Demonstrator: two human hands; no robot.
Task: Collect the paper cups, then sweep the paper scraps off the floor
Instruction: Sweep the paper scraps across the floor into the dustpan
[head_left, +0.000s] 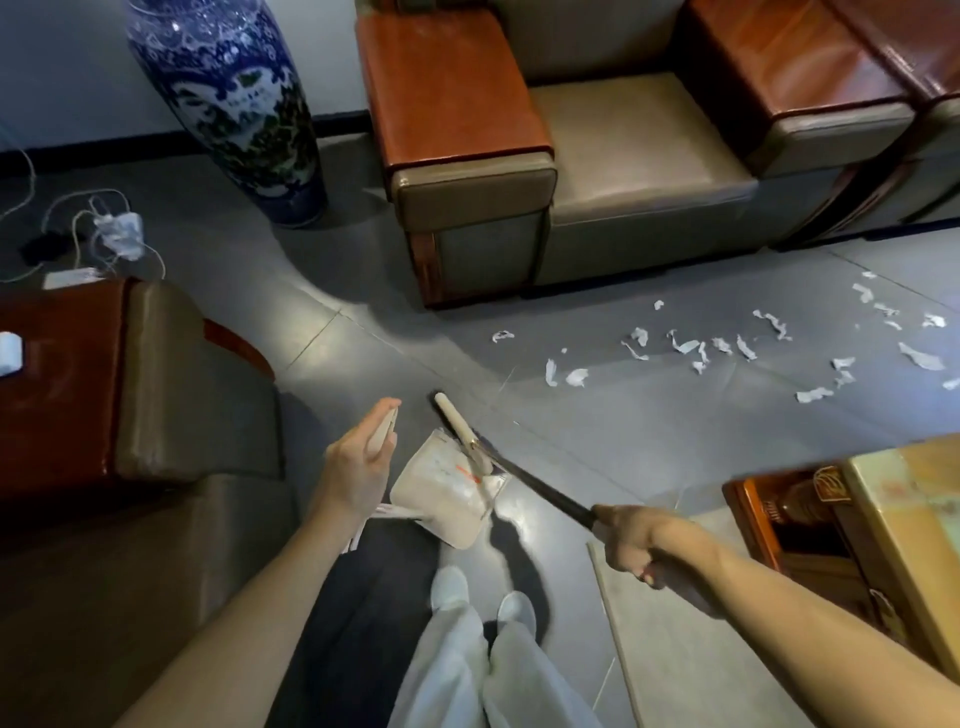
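Observation:
Several white paper scraps (727, 345) lie scattered on the grey floor at the right, in front of the sofa. My right hand (636, 540) grips a dark rod (540, 488) that slants up-left to a cream tip. Under that rod, above the floor and in front of my feet, is a cream dustpan (447, 499). My left hand (358, 467) holds a pale, flat handle-like piece (383, 430) just left of the dustpan. A thin wooden stick (615, 629) slants down from beside my right hand. No paper cup is plainly in view.
A brown and grey sofa (597, 171) stands ahead and an armchair (156, 395) at the left. A tall blue-and-white vase (234, 104) stands at the back left, with cables (104, 228) on the floor beside it. A wooden table (883, 519) is at the right.

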